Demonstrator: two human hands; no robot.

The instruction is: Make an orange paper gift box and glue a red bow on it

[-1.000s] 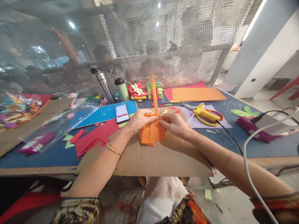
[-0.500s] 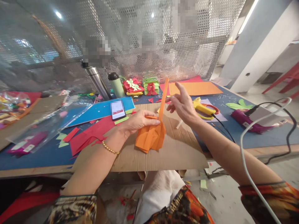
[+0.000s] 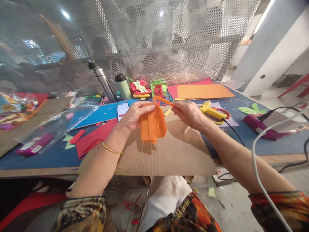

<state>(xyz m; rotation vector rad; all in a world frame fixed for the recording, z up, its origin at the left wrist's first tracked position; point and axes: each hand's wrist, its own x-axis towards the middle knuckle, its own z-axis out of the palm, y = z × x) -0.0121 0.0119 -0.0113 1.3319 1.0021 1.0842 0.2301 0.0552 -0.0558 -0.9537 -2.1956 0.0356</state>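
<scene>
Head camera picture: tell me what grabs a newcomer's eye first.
The folded orange paper at centre, held above the cardboard sheet by the left hand, while the right hand pinches its strip. Next, the yellow glue gun to the right, and two paper gift boxes behind.

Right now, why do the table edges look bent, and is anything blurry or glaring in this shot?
Head view: wide lens bows the blue table edge and stretches the forearms; left hand, right hand and the folded orange paper are fairly sharp; ceiling lights flare as bright spots on the perforated metal screen; shapes behind it are hazy; soft shadow on the cardboard sheet.
</scene>
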